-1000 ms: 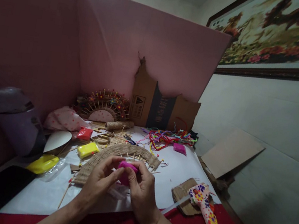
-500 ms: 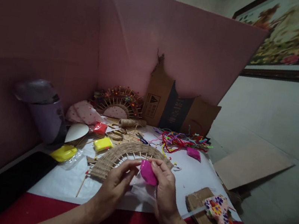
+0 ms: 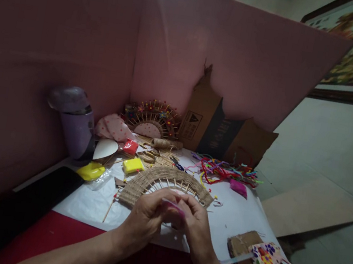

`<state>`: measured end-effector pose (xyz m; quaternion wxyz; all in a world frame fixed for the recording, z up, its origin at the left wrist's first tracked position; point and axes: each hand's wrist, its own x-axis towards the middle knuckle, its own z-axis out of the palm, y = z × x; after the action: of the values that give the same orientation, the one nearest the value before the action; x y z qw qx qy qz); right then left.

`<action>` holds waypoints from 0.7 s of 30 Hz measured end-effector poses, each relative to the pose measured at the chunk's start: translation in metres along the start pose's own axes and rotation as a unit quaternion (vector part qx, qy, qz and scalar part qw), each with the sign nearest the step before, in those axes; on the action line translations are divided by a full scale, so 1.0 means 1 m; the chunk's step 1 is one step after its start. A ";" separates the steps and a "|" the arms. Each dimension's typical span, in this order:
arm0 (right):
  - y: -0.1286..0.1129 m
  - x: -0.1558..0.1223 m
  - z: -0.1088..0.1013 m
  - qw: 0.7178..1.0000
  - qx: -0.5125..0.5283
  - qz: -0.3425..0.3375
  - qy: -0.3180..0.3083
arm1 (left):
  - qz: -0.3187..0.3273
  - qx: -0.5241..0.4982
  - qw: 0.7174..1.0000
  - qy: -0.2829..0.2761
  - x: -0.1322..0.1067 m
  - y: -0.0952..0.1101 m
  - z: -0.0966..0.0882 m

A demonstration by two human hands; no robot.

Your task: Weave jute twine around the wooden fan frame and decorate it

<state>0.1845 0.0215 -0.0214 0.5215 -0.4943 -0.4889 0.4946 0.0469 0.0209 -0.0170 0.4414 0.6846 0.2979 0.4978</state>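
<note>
Between my two hands is a magenta packet of soft modelling clay (image 3: 175,207), seen nearly edge-on and partly covered by my fingers. My left hand (image 3: 147,214) is closed on its left side, and my right hand (image 3: 197,224) grips the right side. Just beyond them lies a fan-shaped piece woven from twine over thin sticks (image 3: 143,181), its lower middle hidden by my fingers. A yellow clay packet (image 3: 133,166) lies at its upper left, near a red clay packet (image 3: 130,146). Another magenta packet (image 3: 238,188) rests farther right on the white sheet.
Colourful pipe cleaners (image 3: 224,170) lie at the back right before torn cardboard (image 3: 211,124). A decorated fan (image 3: 153,121) and a twine roll (image 3: 166,144) are behind. At left stands a purple bottle (image 3: 76,129); at right, a flower-patterned glue gun (image 3: 271,261) rests on cardboard.
My hands have drawn closer together around the magenta packet, which has turned from its broad face to nearly edge-on. The camera view has swung slightly left.
</note>
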 end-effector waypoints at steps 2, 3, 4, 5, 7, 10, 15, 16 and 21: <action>-0.003 0.000 -0.004 0.998 -0.019 -0.031 0.060 | -0.036 -0.045 0.998 0.019 0.001 0.000 0.002; -0.006 -0.001 -0.005 0.994 -0.029 -0.056 0.089 | -0.045 -0.063 0.997 0.030 0.002 0.000 0.003; -0.008 -0.002 -0.007 0.989 -0.044 -0.088 0.111 | -0.053 -0.077 0.995 0.040 0.003 0.000 0.003; -0.011 -0.004 -0.007 0.982 -0.062 -0.128 0.122 | -0.067 -0.089 0.993 0.049 0.004 0.000 0.003; -0.015 -0.010 -0.007 0.961 -0.108 -0.225 0.116 | -0.105 -0.103 0.988 0.057 0.006 0.000 0.002; -0.017 -0.016 -0.004 0.917 -0.180 -0.348 0.071 | -0.144 -0.107 0.982 0.063 0.008 -0.002 0.001; -0.012 -0.018 -0.004 0.879 -0.248 -0.405 0.039 | -0.172 -0.121 0.977 0.041 0.007 -0.008 -0.001; -0.011 -0.017 -0.004 0.877 -0.255 -0.406 0.034 | -0.169 -0.117 0.978 0.038 0.007 -0.008 -0.001; -0.012 -0.016 -0.005 0.894 -0.234 -0.380 0.042 | -0.110 -0.058 0.991 0.044 0.007 -0.005 -0.002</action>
<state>0.1894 0.0046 -0.0094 0.5584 -0.3991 -0.7190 0.1089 0.0477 0.0290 -0.0184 0.5189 0.5984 0.3615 0.4919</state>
